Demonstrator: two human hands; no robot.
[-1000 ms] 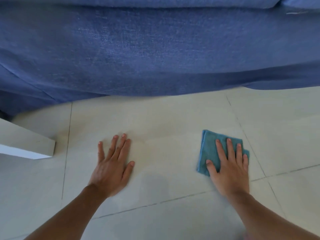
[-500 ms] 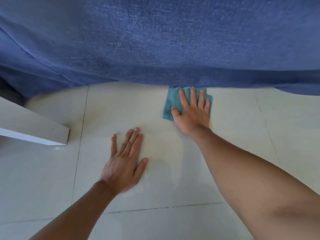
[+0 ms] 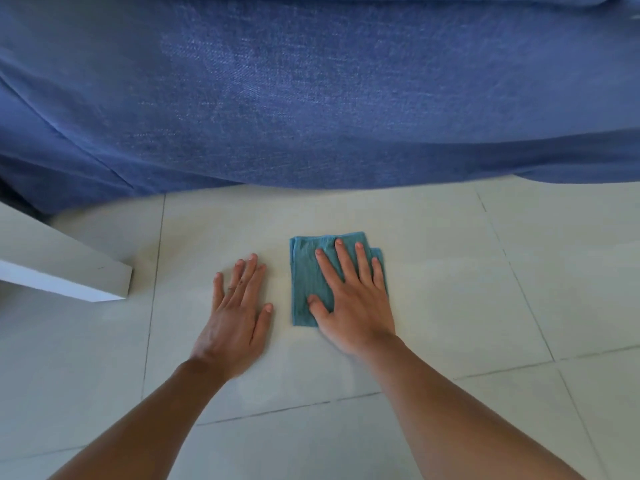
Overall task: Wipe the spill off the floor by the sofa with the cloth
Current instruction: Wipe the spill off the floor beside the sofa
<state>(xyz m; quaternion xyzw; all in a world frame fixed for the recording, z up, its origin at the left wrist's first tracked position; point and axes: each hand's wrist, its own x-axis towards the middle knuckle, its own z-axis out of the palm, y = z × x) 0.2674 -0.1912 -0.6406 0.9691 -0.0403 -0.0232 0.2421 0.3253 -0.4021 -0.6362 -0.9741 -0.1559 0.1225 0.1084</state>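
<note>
Scene: A person kneels on a pale tiled floor [image 3: 450, 271] in front of a blue fabric sofa [image 3: 311, 98]; a white table corner [image 3: 69, 268] juts in at the left.
Right hand [image 3: 353, 299]: Palm down on a folded teal cloth [image 3: 306, 271], fingers spread and flat, pressing it to the tile, not gripping it.
Left hand [image 3: 235, 313]: Flat on the bare floor just beside the cloth, fingers fairly close together, holding nothing; it looks to be bracing the body.
Cloth position: On the tile, well clear of the sofa's lower edge, between the two hands' reach.
What has changed: Half a second ago the cloth was pushed right up to the sofa's hem; now it has been drawn back toward the person, while the left hand has stayed planted.
Meaning for the task: This reads as a back-and-forth wiping stroke in progress.
Spill: A faint damp sheen shows on the tile below the hands; whether liquid remains is hard to tell.
</note>
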